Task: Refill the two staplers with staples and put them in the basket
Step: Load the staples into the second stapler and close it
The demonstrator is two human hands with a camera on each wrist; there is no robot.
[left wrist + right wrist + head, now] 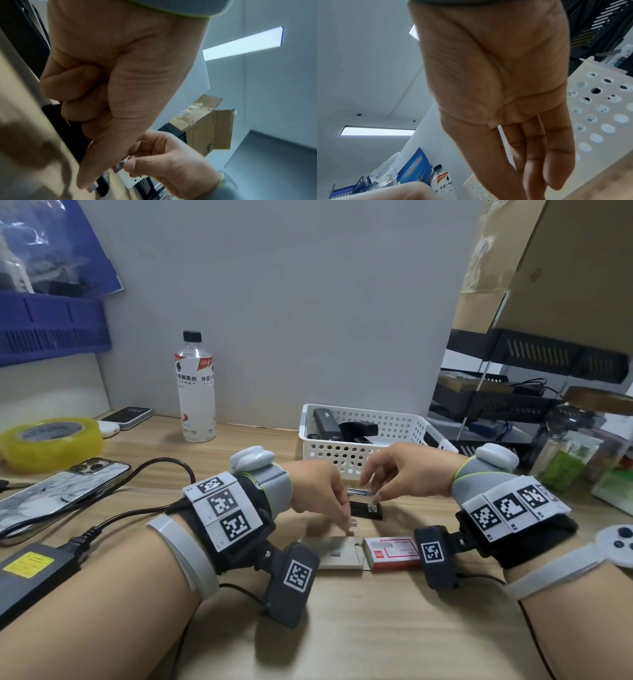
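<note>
Both hands met over the wooden surface [359,628], just in front of the white basket [394,422]. Left hand [318,491] had fingers curled down, and right hand [404,474] pinched a silvery staple strip [359,492] between thumb and fingertips, held level above a black stapler [366,510] that sat on the surface between the hands. Left hand's fingertips reached the strip's left end, and the left wrist view showed thumb and forefinger closed on it, the other fingers [72,86] folded into the palm. In the right wrist view the right hand's fingers [539,155] pointed down close together; the strip was hidden there. A second dark stapler [327,419] lay inside the basket, leaning on its back left wall, with another black item beside it, too unclear to name. The staple box [390,553], red and white, lay on the surface near the wrists, its cardboard tray [335,553] slid out to the left. Off to the left: water bottle [195,392] upright, yellow tape roll [48,440], phone [58,498] face down, black power brick [30,573] with cable. To the right, black tiered trays [496,402] and a cardboard box [548,268] above them.
</note>
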